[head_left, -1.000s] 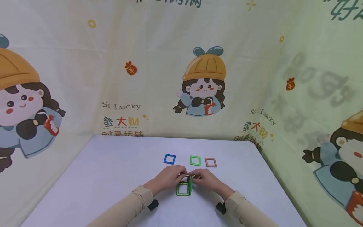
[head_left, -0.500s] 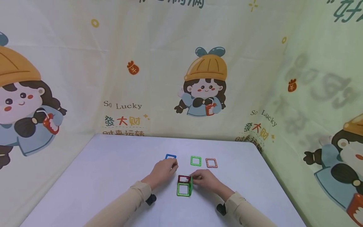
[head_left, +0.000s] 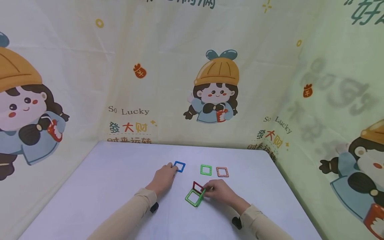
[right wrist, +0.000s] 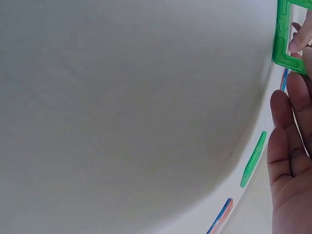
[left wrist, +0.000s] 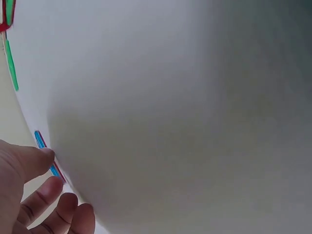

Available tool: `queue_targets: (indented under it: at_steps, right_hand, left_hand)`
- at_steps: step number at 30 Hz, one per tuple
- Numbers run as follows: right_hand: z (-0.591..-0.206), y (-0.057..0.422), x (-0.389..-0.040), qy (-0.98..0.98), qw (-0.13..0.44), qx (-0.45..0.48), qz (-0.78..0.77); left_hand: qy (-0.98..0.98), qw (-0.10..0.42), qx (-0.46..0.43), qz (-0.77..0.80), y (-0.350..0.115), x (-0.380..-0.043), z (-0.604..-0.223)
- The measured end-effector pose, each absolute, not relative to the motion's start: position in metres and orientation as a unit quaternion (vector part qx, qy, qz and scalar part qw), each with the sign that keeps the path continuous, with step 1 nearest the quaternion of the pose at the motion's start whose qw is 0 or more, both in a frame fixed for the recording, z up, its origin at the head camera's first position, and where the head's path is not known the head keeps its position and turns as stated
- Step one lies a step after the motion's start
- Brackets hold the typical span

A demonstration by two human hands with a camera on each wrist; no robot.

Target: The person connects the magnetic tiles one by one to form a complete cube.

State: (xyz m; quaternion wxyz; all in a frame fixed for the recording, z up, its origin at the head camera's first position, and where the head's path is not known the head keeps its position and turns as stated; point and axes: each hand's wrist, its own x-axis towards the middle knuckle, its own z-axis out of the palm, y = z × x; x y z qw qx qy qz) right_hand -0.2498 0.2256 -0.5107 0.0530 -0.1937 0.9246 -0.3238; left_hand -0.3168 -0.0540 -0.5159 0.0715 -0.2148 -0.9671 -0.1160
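In the head view, my left hand has its fingertips at the left edge of a blue square magnetic tile. The left wrist view shows the thumb over that blue tile and the index fingertip by its end. My right hand pinches an upright green magnetic tile, seen near its fingers in the right wrist view. That tile stands at the side of a flat green tile, and a red tile stands up at the back. Part of the red tile is hidden behind the green one and the fingers.
A light green square tile and an orange one lie side by side toward the back of the white table. Printed cloth hangs behind and beside the table.
My left hand has gone from the joined tiles out to the blue tile, which is slightly shifted and turned. The joined tiles have turned under my right hand.
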Motion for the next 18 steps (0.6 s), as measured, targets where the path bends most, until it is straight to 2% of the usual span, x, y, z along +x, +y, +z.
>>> queue_targets:
  at_steps: [6,14,18]
  right_hand:
    - [-0.515,0.225,-0.242,0.919,0.035,-0.205,-0.335]
    - [-0.517,0.226,-0.234,0.923,0.016,-0.19,-0.335]
    - [-0.518,0.225,-0.232,0.921,0.009,-0.19,-0.339]
  left_hand:
    - [-0.972,0.069,-0.197,-0.106,-0.059,-0.321,-0.515]
    - [-0.968,0.101,-0.211,-0.088,-0.064,-0.324,-0.516]
    - [-0.971,0.093,-0.207,-0.08,-0.067,-0.325,-0.513]
